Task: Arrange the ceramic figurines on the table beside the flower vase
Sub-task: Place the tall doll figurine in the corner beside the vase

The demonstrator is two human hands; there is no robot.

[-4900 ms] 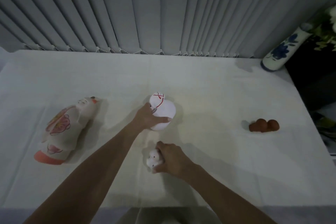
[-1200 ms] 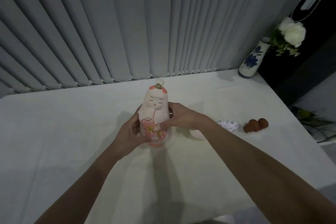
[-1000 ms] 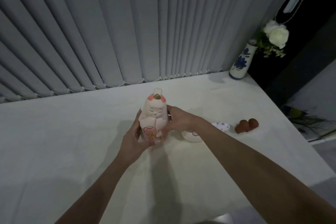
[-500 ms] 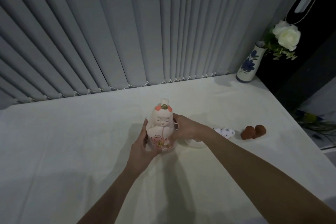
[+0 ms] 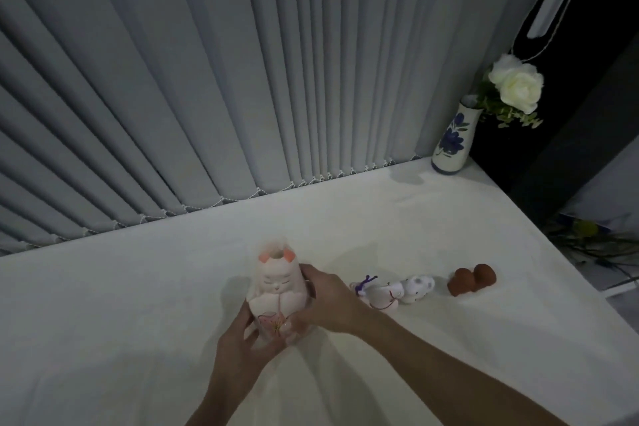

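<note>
A tall pale doll figurine (image 5: pixel 276 290) with pink ears and a painted flower stands upright near the middle of the white table (image 5: pixel 138 304). My left hand (image 5: pixel 242 346) cups its lower left side and my right hand (image 5: pixel 325 301) grips its right side. To the right lie a round white figurine (image 5: pixel 380 296) with red cord, a small white animal figurine (image 5: pixel 418 287) and a brown figurine (image 5: pixel 472 278). The blue-and-white flower vase (image 5: pixel 453 140) with a white rose (image 5: pixel 517 85) stands at the table's far right corner.
Grey vertical blinds (image 5: pixel 242 79) hang along the table's far edge. The right table edge drops to a dark area with cables and leaves (image 5: pixel 594 245). A dark panel (image 5: pixel 570 114) rises behind the vase.
Both hands let go of the round white and small figurines, picked up the lying doll and set it upright. Over the last second it sank lower toward the table.
</note>
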